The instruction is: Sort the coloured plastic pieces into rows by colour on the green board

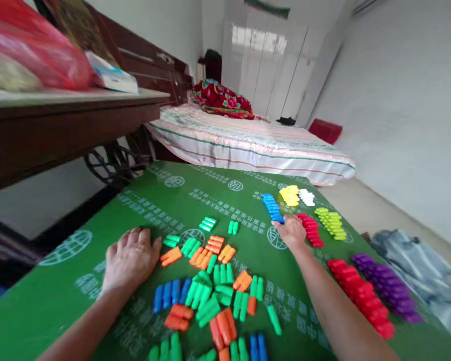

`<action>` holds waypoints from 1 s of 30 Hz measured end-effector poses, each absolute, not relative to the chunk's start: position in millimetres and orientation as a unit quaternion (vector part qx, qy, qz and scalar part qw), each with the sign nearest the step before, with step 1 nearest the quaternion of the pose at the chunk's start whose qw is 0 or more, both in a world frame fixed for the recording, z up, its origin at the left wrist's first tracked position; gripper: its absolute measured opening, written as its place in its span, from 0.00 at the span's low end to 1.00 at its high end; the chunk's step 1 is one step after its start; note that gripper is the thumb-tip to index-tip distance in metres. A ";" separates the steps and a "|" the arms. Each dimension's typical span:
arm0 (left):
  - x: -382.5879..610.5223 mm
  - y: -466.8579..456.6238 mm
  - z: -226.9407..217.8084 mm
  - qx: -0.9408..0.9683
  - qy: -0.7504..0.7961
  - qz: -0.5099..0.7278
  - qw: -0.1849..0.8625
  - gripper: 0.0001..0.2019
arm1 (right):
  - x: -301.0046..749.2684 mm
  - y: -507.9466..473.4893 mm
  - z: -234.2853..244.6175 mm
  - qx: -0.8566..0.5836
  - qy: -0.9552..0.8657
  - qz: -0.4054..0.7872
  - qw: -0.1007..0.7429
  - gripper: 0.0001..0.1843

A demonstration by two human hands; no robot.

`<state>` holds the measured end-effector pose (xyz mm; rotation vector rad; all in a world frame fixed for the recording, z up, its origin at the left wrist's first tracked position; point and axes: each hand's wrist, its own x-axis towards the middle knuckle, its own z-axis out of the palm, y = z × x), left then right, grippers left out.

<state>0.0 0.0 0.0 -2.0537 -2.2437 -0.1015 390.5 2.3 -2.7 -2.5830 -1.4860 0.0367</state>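
My left hand lies flat on the green board, fingers spread, left of a loose pile of small bottle-shaped plastic pieces. Orange pieces, green pieces and dark blue pieces lie mixed in this pile, many side by side in short groups. On the right, my right hand has its thumb and fingers closed at the near end of a row of blue bottle-shaped pieces. A red row is just right of that hand. The fingertips are partly hidden.
Yellow pieces, white pieces, lime pieces, a longer red row and purple pieces are grouped along the right edge. A bed stands beyond, a shelf overhangs left, and cloth lies right.
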 end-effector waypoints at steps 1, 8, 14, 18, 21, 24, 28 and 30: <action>-1.1 0.3 -0.7 -0.673 -0.737 -0.038 0.050 0.29 | 391.2 2.4 -3.2 -0.863 -0.498 0.011 0.079 0.23; -3.3 0.0 -2.7 -0.672 -0.736 -0.061 0.055 0.31 | 392.2 2.9 -3.5 -0.863 -0.499 0.008 0.078 0.23; -1.1 -1.7 -1.0 -0.671 -0.737 -0.062 0.060 0.31 | 392.8 4.1 -3.5 -0.864 -0.498 0.010 0.081 0.24; 2.3 -1.9 3.4 -0.670 -0.739 -0.056 0.051 0.31 | 392.5 4.2 -2.6 -0.865 -0.494 0.012 0.083 0.23; 3.7 -2.2 5.6 -0.667 -0.742 -0.052 0.044 0.31 | 392.0 3.9 -1.5 -0.866 -0.494 0.014 0.082 0.23; 3.0 -2.6 4.7 -0.666 -0.743 -0.050 0.042 0.31 | 392.3 4.0 -1.6 -0.866 -0.493 0.012 0.079 0.23; 1.8 -2.0 1.8 -0.668 -0.740 -0.059 0.049 0.31 | 393.0 4.1 -2.3 -0.863 -0.499 0.006 0.074 0.24; 1.8 -1.5 1.1 -0.669 -0.739 -0.061 0.052 0.31 | 393.3 3.9 -2.6 -0.863 -0.500 0.006 0.072 0.24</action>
